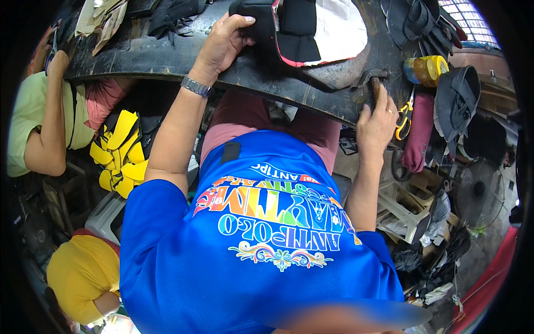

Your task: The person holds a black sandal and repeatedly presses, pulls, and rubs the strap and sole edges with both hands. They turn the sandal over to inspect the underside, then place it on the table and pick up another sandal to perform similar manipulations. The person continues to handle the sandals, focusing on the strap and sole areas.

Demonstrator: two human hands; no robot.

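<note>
My left hand (222, 49), with a metal watch on its wrist, is closed at the left edge of a black fabric piece (253, 19). Its thumb lies on top and the fingers curl under. The piece has red edging and an open white inner side (339, 28); it rests on a grey stone-like slab (339, 72) on the black worktable (150, 58). At the table's front right edge, my right hand (376, 125) has its fingers together around a short dark stick-like thing (376, 83), whose kind I cannot make out.
Yellow-handled scissors (404, 125) hang beside my right hand, near a yellow-lidded jar (425, 70). Black cut pieces (175, 16) lie at the back. Yellow strips (119, 150) are piled low on the left. Co-workers sit at left, one in a light green shirt (33, 119). A fan (481, 192) stands right.
</note>
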